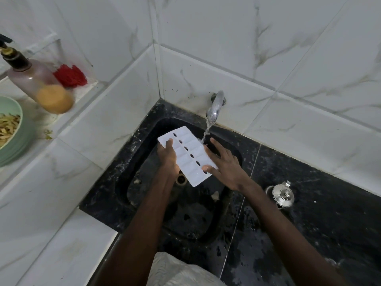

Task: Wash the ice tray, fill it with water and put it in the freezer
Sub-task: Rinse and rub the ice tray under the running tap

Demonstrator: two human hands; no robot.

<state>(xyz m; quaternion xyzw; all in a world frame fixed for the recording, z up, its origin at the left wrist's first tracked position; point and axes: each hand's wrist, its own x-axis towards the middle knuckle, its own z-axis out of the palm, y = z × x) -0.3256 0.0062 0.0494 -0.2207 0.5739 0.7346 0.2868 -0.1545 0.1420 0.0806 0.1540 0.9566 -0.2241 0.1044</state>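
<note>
A white ice tray point(186, 150) with two rows of cells and a line of dark oval holes down its middle is held tilted over the black sink point(144, 193). My left hand point(168, 156) grips its left long edge, thumb on top. My right hand point(225, 165) holds the right long edge, thumb pressed on the tray's near corner and fingers spread behind it. Water runs from the chrome tap point(215, 107) and lands at the tray's far right edge, beside my right fingers.
A steel kettle lid or small pot point(282, 195) sits on the wet black counter point(319, 213) to the right. On the white tiled ledge at left stand a soap pump bottle point(39, 83), a red scrubber point(71, 76) and a green bowl point(14, 129) of peelings.
</note>
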